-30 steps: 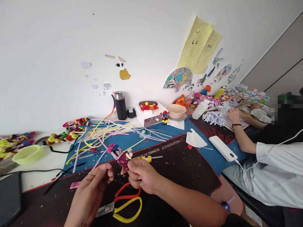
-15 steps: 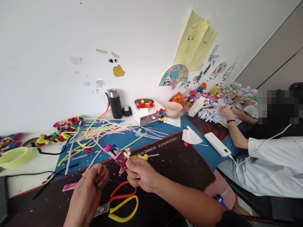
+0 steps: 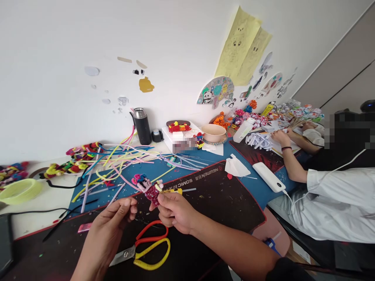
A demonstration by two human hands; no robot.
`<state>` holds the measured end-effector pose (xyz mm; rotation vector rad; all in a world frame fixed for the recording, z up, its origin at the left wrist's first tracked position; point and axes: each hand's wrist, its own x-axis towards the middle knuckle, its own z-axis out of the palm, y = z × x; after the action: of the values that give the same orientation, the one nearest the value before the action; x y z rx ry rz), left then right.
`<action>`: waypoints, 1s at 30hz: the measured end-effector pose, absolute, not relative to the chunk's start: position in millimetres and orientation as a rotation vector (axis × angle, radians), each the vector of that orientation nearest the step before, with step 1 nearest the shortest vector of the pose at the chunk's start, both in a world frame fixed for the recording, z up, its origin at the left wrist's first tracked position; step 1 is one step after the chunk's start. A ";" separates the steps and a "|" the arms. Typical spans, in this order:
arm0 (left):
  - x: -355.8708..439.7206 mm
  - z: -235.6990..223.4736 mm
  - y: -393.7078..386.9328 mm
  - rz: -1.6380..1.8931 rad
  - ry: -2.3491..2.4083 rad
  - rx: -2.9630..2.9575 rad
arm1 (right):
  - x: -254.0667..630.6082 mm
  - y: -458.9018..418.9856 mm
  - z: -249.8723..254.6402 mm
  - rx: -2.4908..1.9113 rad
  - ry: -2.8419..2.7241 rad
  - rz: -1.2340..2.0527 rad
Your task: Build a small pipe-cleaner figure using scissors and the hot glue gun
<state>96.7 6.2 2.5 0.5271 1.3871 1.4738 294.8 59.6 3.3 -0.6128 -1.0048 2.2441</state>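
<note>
My right hand [image 3: 177, 212] grips a small pipe-cleaner doll [image 3: 151, 194] by its lower side. The doll has a sparkly dark-pink body, a pale face and a blue and pink headpiece; it leans to the left. Left of it, my left hand [image 3: 117, 218] is closed in a pinch, thumb against forefinger, apart from the doll. Whatever those fingertips hold, if anything, is too small to make out. Scissors [image 3: 152, 249] with one red and one yellow handle lie on the black mat [image 3: 205, 234] below the hands. A yellow tool [image 3: 178, 191] shows partly behind the doll.
Loose pipe cleaners [image 3: 117, 164] spread behind my hands. A black thermos [image 3: 142, 127], a white box [image 3: 168, 142] and a beige bowl [image 3: 213, 132] stand by the wall. On the right, a power bank [image 3: 268, 177] lies near a co-worker's arm [image 3: 293, 164]. Green tape [image 3: 20, 191] sits far left.
My left hand has turned and its fingers have gone from a loose curl to a raised pinch, nearer the doll. The doll has shifted slightly to the right, still in my right hand.
</note>
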 end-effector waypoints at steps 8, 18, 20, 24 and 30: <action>77.5 -7.5 5.8 1.419 1.404 0.603 | 297.2 59.9 3.7 -0.642 -1.004 2.240; 68.9 8.8 9.4 1.159 1.814 1.109 | 296.5 60.1 0.3 -0.636 -1.023 2.247; 71.4 10.3 13.3 1.087 1.887 1.204 | 295.8 59.2 -0.3 -0.630 -1.022 2.252; 74.1 1.3 20.2 1.162 1.814 1.283 | 295.3 57.7 -0.7 -0.638 -0.998 2.263; 83.6 -1.7 10.9 1.230 1.642 1.061 | 294.0 56.9 -2.1 -0.622 -0.999 2.262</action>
<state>83.6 10.9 -1.7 1.0613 1.6425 1.2301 294.0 56.9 -2.1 -0.6225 -0.9985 2.2622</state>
